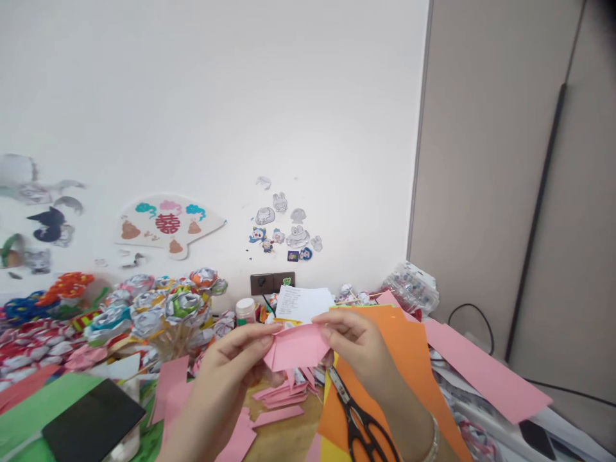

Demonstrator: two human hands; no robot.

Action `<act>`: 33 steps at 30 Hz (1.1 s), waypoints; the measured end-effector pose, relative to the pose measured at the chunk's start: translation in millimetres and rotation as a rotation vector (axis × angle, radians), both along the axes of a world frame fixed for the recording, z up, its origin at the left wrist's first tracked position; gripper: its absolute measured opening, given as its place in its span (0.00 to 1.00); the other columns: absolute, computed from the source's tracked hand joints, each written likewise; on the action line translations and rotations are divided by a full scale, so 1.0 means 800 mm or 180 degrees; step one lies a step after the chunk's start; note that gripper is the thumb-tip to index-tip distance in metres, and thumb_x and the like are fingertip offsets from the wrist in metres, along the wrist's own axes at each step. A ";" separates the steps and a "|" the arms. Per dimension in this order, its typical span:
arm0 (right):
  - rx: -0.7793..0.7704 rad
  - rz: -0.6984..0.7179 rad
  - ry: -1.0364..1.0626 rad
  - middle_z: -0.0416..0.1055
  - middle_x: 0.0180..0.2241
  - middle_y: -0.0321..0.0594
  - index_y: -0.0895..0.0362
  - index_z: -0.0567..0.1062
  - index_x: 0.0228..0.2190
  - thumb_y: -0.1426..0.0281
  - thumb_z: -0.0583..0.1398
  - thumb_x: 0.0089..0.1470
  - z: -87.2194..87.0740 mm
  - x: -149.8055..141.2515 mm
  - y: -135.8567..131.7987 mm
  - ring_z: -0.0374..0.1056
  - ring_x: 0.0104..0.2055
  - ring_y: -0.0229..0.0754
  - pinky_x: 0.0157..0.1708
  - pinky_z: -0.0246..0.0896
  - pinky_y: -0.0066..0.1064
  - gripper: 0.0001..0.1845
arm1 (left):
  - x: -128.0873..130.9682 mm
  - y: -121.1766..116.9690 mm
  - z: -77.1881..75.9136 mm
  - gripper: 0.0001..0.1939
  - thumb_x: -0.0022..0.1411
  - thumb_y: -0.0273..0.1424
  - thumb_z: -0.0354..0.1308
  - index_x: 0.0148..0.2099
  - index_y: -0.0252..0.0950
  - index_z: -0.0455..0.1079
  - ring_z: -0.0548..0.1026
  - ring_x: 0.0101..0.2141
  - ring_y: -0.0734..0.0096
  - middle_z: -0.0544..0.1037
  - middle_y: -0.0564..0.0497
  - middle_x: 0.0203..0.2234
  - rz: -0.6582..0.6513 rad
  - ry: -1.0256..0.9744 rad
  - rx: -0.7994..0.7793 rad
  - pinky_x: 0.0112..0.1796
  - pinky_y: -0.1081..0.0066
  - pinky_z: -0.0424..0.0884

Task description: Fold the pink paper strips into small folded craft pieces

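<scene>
Wood strip at tabletop (283, 436) front edge passable from the front; pink scraps (283, 391) block it farther in, scissors (356, 417) and orange sheets (404, 366) right, pink sheets (173, 391) left.

At centre, the folded pink piece (296, 348) is matt paper, smooth between its creases. The orange sheets (403, 359) to its right are smooth, matt paper. At lower centre, the scissors (353, 410) have grey metal blades and smooth black handles that look plastic. The black slab (94, 420) at lower left has a smooth, dark face. The flowers (185, 305) at left look like crumpled paper, rough with wrinkles. At right, the packet (412, 287) is clear, glossy plastic.
</scene>
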State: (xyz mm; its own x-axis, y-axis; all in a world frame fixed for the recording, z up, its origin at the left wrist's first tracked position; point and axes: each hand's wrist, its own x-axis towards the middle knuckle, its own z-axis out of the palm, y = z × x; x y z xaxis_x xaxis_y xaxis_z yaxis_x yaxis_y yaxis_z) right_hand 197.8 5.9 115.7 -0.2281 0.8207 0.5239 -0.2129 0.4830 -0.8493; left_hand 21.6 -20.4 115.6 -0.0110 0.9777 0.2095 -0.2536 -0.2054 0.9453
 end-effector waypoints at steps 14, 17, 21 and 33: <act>0.1367 -0.0511 -0.1239 0.74 0.29 0.38 0.54 0.76 0.32 0.76 0.54 0.49 -0.001 0.014 -0.001 0.68 0.31 0.37 0.31 0.62 0.27 0.12 | 0.007 -0.006 0.015 0.10 0.50 0.36 0.58 0.28 0.34 0.70 0.69 0.24 0.74 0.72 0.54 0.21 -0.0075 0.0910 -0.0024 0.23 0.79 0.64; 0.1030 -0.0405 -0.1208 0.72 0.27 0.38 0.57 0.73 0.36 0.70 0.55 0.50 -0.002 0.014 0.001 0.67 0.28 0.37 0.28 0.62 0.26 0.11 | 0.010 -0.008 0.017 0.10 0.48 0.36 0.58 0.30 0.34 0.71 0.69 0.24 0.73 0.73 0.53 0.22 -0.0012 0.1126 0.0102 0.24 0.77 0.66; 0.0821 -0.0308 -0.1444 0.71 0.27 0.39 0.59 0.73 0.34 0.64 0.55 0.52 -0.002 0.012 0.003 0.65 0.28 0.37 0.27 0.60 0.25 0.12 | 0.013 -0.009 0.018 0.11 0.48 0.36 0.58 0.31 0.35 0.72 0.69 0.23 0.72 0.73 0.53 0.21 0.0035 0.1435 0.0289 0.23 0.76 0.66; 0.0325 -0.0031 -0.1307 0.68 0.25 0.38 0.60 0.74 0.28 0.62 0.57 0.50 -0.004 0.012 0.009 0.63 0.27 0.36 0.24 0.58 0.24 0.13 | 0.007 -0.005 0.018 0.13 0.49 0.39 0.56 0.29 0.34 0.71 0.69 0.22 0.70 0.71 0.53 0.17 0.0078 0.1917 0.0290 0.23 0.75 0.66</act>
State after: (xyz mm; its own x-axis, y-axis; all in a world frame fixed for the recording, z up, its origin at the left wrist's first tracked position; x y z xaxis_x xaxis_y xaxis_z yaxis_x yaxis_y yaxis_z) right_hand 207.3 13.1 112.1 -0.4273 0.7725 0.4698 0.1383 0.5694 -0.8103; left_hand 27.5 -24.4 130.2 0.1132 0.9566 0.2686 0.3261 -0.2911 0.8994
